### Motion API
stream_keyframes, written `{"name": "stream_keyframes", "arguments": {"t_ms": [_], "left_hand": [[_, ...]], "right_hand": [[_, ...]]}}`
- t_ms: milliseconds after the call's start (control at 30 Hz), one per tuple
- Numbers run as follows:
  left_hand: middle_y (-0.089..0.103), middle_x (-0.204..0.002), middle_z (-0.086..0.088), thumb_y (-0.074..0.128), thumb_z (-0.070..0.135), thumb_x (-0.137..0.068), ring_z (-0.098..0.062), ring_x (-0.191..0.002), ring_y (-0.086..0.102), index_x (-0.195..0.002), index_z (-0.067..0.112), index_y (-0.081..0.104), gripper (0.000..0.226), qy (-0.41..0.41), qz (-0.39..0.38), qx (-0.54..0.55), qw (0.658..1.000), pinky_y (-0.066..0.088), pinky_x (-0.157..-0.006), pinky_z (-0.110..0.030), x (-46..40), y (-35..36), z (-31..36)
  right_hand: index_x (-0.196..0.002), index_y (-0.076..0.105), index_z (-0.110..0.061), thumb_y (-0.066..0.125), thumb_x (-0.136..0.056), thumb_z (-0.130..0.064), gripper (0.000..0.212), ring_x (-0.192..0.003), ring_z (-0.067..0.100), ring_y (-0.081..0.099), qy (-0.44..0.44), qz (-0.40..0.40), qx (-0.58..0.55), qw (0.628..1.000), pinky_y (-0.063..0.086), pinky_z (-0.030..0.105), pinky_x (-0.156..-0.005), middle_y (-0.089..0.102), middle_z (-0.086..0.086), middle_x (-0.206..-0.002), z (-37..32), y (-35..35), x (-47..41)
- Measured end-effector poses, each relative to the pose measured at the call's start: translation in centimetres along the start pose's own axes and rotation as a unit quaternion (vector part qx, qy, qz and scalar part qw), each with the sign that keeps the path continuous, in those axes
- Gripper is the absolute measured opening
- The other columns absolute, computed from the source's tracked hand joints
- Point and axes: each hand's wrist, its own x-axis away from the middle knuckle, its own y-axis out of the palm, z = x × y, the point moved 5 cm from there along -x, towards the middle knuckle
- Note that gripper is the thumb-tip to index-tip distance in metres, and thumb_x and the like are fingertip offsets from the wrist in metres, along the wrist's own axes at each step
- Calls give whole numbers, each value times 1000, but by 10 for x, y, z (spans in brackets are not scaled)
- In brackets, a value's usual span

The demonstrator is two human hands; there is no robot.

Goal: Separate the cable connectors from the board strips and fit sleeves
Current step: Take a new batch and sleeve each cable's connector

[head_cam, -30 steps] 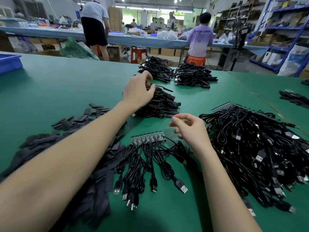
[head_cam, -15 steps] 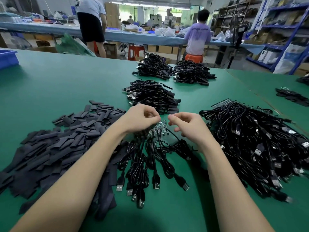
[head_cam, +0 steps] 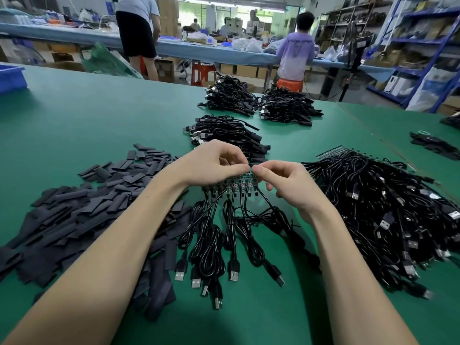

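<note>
A green board strip (head_cam: 239,182) with several black USB cables (head_cam: 224,245) hanging from it is lifted just above the green table. My left hand (head_cam: 211,163) pinches the strip's top edge from the left, and my right hand (head_cam: 286,180) pinches it from the right, thumbs nearly touching. The cables trail toward me with their USB plugs lying on the table. A heap of flat black sleeves (head_cam: 74,215) lies to the left of my left forearm.
A big heap of cables on strips (head_cam: 388,210) lies at the right. Three piles of finished cables (head_cam: 229,135) sit beyond my hands. A blue bin (head_cam: 11,78) stands at the far left. Two people work at a long bench behind.
My left hand came back from the pile of finished cables to the board strip. Both hands closed on the strip and raised it off the table.
</note>
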Motion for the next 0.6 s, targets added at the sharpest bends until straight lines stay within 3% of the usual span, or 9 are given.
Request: {"name": "stream_keyframes", "arguments": {"t_ms": [200, 333, 500, 600], "left_hand": [[73, -88, 0, 65, 34, -98, -22, -82, 64, -94, 23, 75, 15, 33, -11, 29, 999, 50, -76, -31, 2, 6, 0], [65, -77, 2, 66, 30, -98, -13, -70, 52, -92, 21, 76, 15, 52, -2, 91, 995, 41, -67, -25, 1, 12, 0], [64, -75, 11, 66, 31, -97, -8, -69, 50, -94, 21, 76, 14, 56, 1, 135, 989, 40, -66, -20, 1, 15, -2], [66, -79, 0, 66, 34, -97, -16, -74, 50, -95, 22, 77, 16, 57, -4, 159, 986, 39, -71, -31, 2, 17, -2]], "right_hand": [[-87, 78, -21, 74, -91, -37, 17, -63, 2, 51, 16, -13, -19, 1000, 42, 13, -61, 63, -16, -66, 7, 4, 0], [-89, 79, -22, 75, -79, -48, 28, -68, 3, 54, 46, -33, -94, 994, 41, 26, -72, 61, -13, -72, 13, 6, 2], [-91, 80, -18, 76, -78, -41, 27, -60, 1, 48, 50, -75, -186, 978, 43, 15, -64, 59, -12, -73, 16, 11, 2], [-84, 81, -21, 75, -79, -35, 17, -67, 8, 48, 64, -92, -232, 966, 42, 19, -71, 62, -3, -85, 16, 16, 4]]}}
